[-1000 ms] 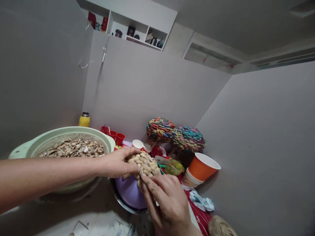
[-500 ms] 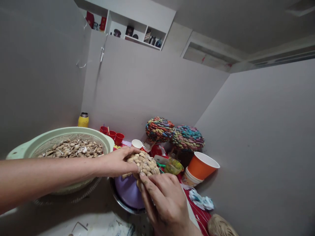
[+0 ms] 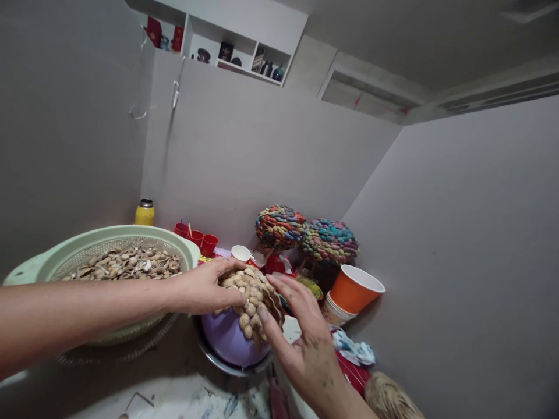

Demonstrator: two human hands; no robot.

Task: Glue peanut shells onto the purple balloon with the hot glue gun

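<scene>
A rounded cluster of peanut shells lies over the top of a smooth purple dome, which sits in a metal bowl. From the left, my left hand holds the cluster, thumb in front and fingers over the top. My right hand grips its right side, thumb on the front and fingers at the upper edge. Dark smudges mark the back of that hand. Under my left forearm stands a pale green colander with loose peanut shells in it.
Behind are red cups, a white cup and two multicoloured domes. An orange paper bucket tops a stack at right, near a crumpled cloth. A yellow bottle stands behind the colander. A bent metal rod lies in front.
My right hand has gone from pinching at the cluster's lower front edge to spreading around its right side. The cluster's layered right edge now shows. My left hand keeps its place.
</scene>
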